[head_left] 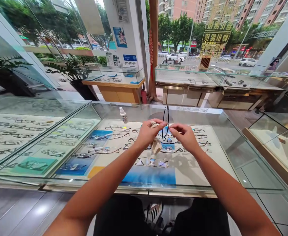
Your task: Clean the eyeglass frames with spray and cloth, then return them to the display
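Above the glass counter, a pair of dark thin-rimmed eyeglasses (164, 131) is held on edge between my two hands. My left hand (147, 131) is closed on a beige cloth (156, 147) that hangs below the fingers, and its thumb reaches the glasses' rim. From the other side, my right hand (184, 137) pinches the glasses with thumb and forefinger. Which part of the frame those fingertips grip is hard to make out. A white spray bottle (123, 115) stands beyond my left hand, on the counter.
Under the glass top (195, 182) lie several rows of eyeglasses (152, 162) and blue cards (151, 177). Another display case (277, 144) stands at the right. More glass cases (188, 78) line the window. Potted plants (81, 86) are at the left. My legs are close below the front edge.
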`<control>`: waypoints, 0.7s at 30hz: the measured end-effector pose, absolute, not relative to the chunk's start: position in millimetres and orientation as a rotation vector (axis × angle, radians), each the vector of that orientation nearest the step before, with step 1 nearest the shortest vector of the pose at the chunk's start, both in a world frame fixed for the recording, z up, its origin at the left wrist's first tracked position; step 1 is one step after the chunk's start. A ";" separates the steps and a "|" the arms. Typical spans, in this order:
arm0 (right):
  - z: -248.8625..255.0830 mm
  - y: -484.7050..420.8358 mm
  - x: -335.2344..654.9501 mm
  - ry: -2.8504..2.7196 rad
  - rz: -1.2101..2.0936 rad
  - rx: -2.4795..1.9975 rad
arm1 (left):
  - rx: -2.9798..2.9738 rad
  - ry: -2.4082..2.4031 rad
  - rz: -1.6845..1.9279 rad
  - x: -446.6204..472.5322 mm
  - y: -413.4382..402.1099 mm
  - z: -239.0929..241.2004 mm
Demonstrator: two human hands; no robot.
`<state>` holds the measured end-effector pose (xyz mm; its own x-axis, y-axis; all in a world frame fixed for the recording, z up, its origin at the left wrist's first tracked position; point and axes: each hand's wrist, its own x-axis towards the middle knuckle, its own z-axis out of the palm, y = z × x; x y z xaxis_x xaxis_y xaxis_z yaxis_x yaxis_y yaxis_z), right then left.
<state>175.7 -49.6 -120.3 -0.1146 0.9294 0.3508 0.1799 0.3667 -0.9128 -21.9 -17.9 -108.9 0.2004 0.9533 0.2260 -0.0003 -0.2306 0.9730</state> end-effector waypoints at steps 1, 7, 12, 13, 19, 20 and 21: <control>-120.0 -52.8 172.1 -1.531 0.949 -1.001 | 1.492 0.961 1.213 -22.4 -21.5 -110.3; -117.8 -63.9 167.2 -1.469 1.088 -0.955 | 1.499 0.969 1.146 -21.3 -34.8 -105.9; -112.4 -63.4 173.7 -1.501 1.066 -0.928 | 1.519 0.930 1.064 -20.1 -34.6 -101.0; -111.6 -62.7 174.8 -1.509 1.052 -0.919 | 1.525 0.924 1.065 -20.2 -33.7 -101.3; -108.2 -60.1 185.8 -1.490 0.756 -1.064 | 1.606 0.931 1.156 -24.7 -23.5 -107.1; -107.7 -60.0 188.6 -1.466 0.650 -1.112 | 1.639 0.953 1.176 -25.9 -22.0 -107.5; -107.3 -59.9 191.5 -1.439 0.533 -1.155 | 1.673 0.975 1.191 -27.1 -21.0 -107.6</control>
<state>191.5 -59.9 -107.3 0.1433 0.8656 0.4797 0.3442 0.4109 -0.8442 -27.1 -21.0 -107.6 0.2452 0.9194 0.3076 0.1202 -0.3436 0.9314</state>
